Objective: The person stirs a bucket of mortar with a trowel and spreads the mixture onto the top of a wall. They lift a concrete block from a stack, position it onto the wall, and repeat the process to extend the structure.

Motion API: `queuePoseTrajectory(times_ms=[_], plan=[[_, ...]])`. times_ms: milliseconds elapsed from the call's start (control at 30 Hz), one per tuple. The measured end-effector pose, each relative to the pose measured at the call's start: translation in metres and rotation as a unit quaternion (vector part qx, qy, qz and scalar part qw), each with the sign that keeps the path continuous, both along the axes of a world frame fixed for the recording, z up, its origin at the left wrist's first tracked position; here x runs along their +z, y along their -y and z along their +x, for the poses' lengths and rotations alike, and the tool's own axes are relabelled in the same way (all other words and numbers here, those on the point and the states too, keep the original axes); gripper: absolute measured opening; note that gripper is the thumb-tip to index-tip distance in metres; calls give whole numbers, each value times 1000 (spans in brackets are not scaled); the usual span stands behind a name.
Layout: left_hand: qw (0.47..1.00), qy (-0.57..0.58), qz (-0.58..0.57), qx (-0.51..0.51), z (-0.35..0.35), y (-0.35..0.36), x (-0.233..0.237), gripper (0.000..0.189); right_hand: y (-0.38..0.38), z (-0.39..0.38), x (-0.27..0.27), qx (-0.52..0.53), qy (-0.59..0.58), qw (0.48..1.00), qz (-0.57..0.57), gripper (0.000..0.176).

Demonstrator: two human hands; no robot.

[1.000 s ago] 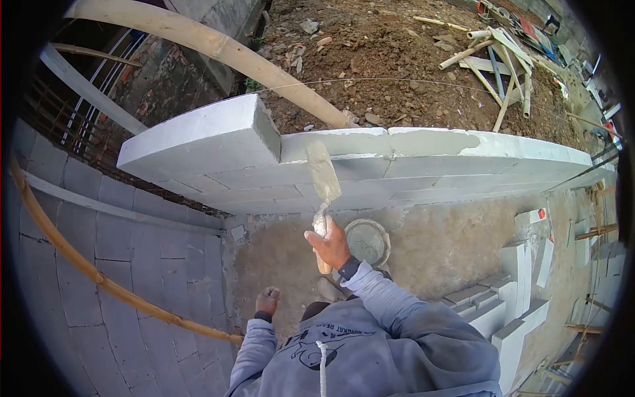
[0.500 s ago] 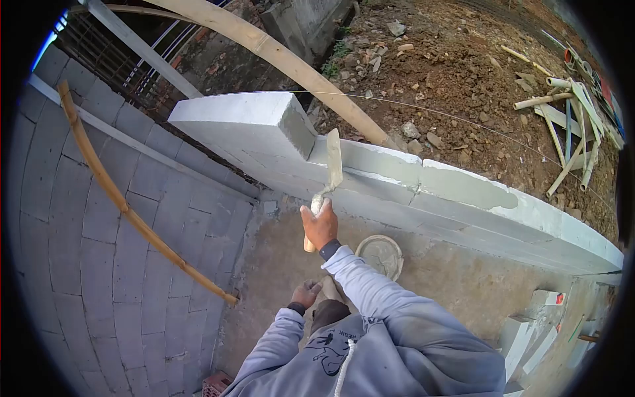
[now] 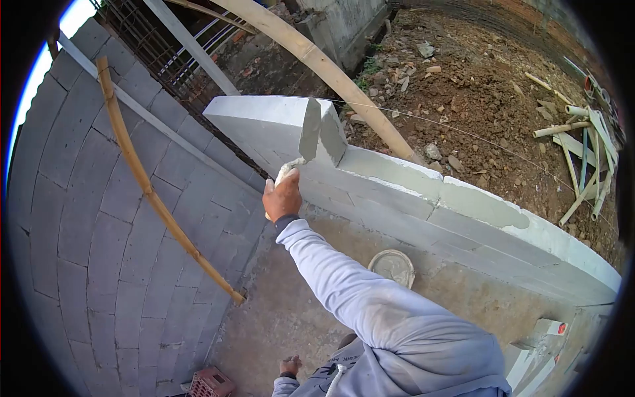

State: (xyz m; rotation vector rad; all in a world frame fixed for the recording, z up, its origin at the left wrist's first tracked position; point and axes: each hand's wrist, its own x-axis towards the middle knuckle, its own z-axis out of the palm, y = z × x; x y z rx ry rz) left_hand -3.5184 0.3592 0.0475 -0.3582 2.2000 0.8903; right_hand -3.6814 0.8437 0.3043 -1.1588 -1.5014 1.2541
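My right hand is wrapped around the handle of a trowel, its shank crusted with mortar. The blade stands up against the inner face of the low wall of pale blocks, overlapping the raised end block. Grey mortar coats the exposed end of that block, just right of the blade. More mortar lies along the lower course's top. Low by my body hangs my left hand, its fingers loosely curled with nothing seen in them. Below the wall, a round bucket holds wet mortar.
A taut string line runs above the wall. A bamboo pole leans along the left block wall; another curved pole passes behind the low wall. A red crate and cut blocks stand on the floor. Pipes lie on soil.
My right hand has carried the trowel left, from above the lower course to the raised block's end. My left hand has dropped lower in view. The view has shifted.
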Motion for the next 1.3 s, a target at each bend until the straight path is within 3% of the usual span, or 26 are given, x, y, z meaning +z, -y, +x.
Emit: queuePoseTrajectory(times_ms=[67, 167, 300, 367, 467, 667, 767, 967, 1167, 1300], plan=[[994, 69, 41, 76, 9, 13, -11, 28, 12, 26, -16, 46, 1, 998, 32, 54], [995, 61, -4, -81, 6, -18, -21, 30, 23, 62, -52, 24, -33, 997, 71, 53], [972, -5, 126, -197, -28, -79, -38, 29, -15, 74, -74, -30, 22, 999, -3, 49], [963, -61, 124, -231, -45, -113, -4, 29, -35, 85, -84, -21, 94, 995, -31, 50], [968, -58, 194, -147, -63, -138, 45, 32, -43, 132, -90, 31, 254, 966, 40, 51], [988, -33, 139, -60, -77, -58, -27, 26, -39, 226, -116, 13, 412, 898, 153, 52], [995, 9, 91, -46, -59, -39, -30, 26, -44, 266, -137, -59, 435, 884, 163, 54], [979, 70, 82, -175, -48, -59, -21, 25, -30, 346, -164, -200, 414, 883, 95, 56], [964, 7, 121, -235, -88, -113, -6, 23, -49, 421, -164, -330, 422, 844, 8, 56], [968, -16, 156, -194, -112, -132, -10, 22, -44, 445, -168, -340, 423, 835, 94, 48]])
